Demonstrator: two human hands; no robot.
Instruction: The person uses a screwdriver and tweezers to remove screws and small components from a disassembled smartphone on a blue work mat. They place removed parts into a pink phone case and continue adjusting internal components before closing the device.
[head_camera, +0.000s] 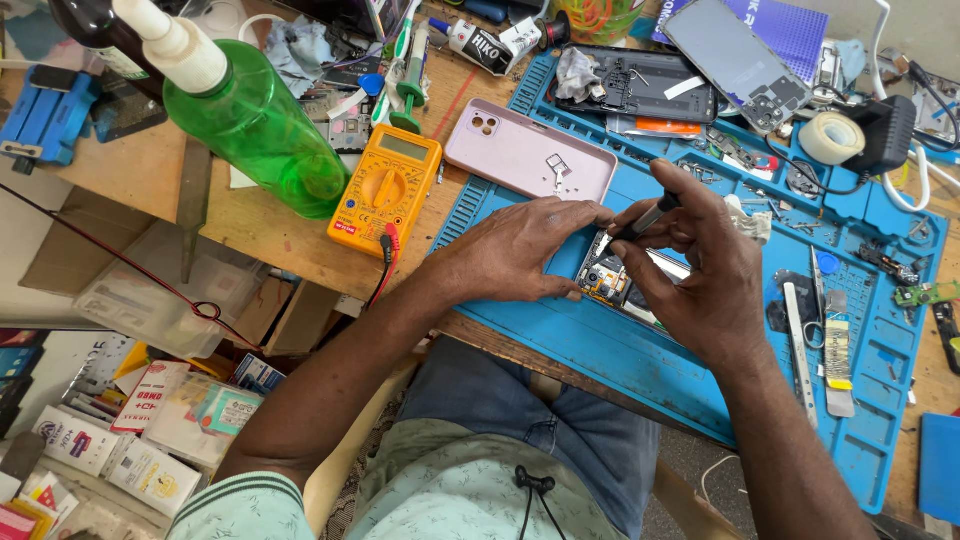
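1. A cluttered wooden table (250, 225) is carrying a blue repair mat (640, 360) across the right half of the frame.
2. The left hand (520, 250) is pressing flat, fingers spread and gripping nothing, pinning the opened phone (612, 282) at centre.
3. The right hand (690, 260) is closing its grip on a slim screwdriver (645, 218), tip angling down onto the phone's upper edge.
4. Judging by this, keeping the tool upright and the phone steady is helping most.
5. A pink back cover (525, 155) is lying just above; a yellow multimeter (385, 190) is sitting to its left.

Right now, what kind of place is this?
Probably a phone repair bench. An opened phone lies on a blue work mat under both hands, a yellow multimeter sits nearby, and small parts lie scattered about.
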